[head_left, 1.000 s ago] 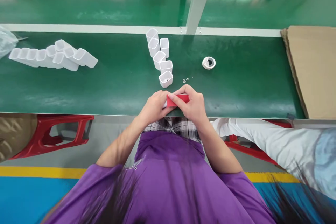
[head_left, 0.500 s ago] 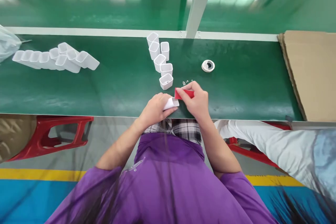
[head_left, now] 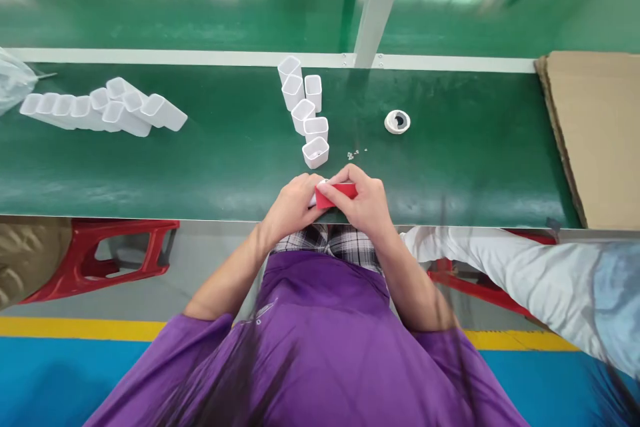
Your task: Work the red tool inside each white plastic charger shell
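Note:
My left hand (head_left: 295, 203) is closed around a white plastic cup (head_left: 313, 201) near the table's front edge; the cup is mostly hidden by my fingers and a red piece. Pinched in my right hand (head_left: 364, 199) is a flat red rectangular piece (head_left: 340, 193), its left end over the cup's open end. Whether the two touch I cannot tell. Just beyond my hands stands a small white cup (head_left: 315, 155) with tiny bits inside, nearest in a group of several similar cups (head_left: 303, 113). Small clear bits (head_left: 351, 155) lie on the table past my right hand.
Several white cups (head_left: 125, 117) lie on their sides in a cluster at the left, by a clear plastic bag (head_left: 14, 80). A white tape roll (head_left: 397, 121) sits right of centre. Cardboard sheets (head_left: 595, 140) cover the right end. Another person's pale sleeve (head_left: 500, 267) is at lower right.
My right hand has moved left and slightly down, bringing the red piece across the open end of the cup. My left hand still grips the cup, now more covered.

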`<state>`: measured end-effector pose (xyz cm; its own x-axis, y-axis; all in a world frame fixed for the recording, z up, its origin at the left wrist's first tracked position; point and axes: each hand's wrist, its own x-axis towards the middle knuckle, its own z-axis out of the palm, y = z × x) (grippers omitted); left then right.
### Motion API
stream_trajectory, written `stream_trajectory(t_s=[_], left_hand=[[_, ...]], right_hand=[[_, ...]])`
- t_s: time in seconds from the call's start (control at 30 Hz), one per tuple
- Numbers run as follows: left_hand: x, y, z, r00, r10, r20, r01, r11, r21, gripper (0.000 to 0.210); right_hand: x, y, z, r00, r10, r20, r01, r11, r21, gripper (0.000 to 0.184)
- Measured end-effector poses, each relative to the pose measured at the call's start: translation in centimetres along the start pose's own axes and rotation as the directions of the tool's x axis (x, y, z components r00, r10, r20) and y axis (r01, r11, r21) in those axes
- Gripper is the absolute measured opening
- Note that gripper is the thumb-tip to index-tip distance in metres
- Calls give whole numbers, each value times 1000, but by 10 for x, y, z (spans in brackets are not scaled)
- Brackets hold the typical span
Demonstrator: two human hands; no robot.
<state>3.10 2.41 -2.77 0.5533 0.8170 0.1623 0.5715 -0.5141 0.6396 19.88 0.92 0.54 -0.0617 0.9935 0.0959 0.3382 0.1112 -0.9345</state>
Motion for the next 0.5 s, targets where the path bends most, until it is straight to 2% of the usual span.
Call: stream_trajectory(t_s=[0.1,0.13,0.2,0.27,0.37,0.43,0.5], left_hand=[[0,0,0,1000,-24,10,24,999,36,26],[0,0,0,999,-32,19,31,998,47,27],[-1,0,-2,999,-46,28,45,997,56,26],[-2,1,-4,999,-46,22,45,998,35,26],[-3,2,-8,999,-31,-8,30,997,-64,25],[-3,3,-10,999,-6,-33,2,993,-122,23],[-3,3,-10,999,1,-46,-8,990,-139,23]], right_hand=[[8,5,-1,992,31,-122,-28,999,27,26],[10,7,-1,990,57,-130,-50,997,60,27],[11,11,-3,994,88,-66,-81,992,101,27],[9,15,-4,997,77,-29,-75,995,61,26],[5,16,-5,991,72,-115,-73,997,-7,25],[4,11,-7,987,82,-141,-74,995,63,26],[3,2,-7,991,68,-118,-49,987,155,27]])
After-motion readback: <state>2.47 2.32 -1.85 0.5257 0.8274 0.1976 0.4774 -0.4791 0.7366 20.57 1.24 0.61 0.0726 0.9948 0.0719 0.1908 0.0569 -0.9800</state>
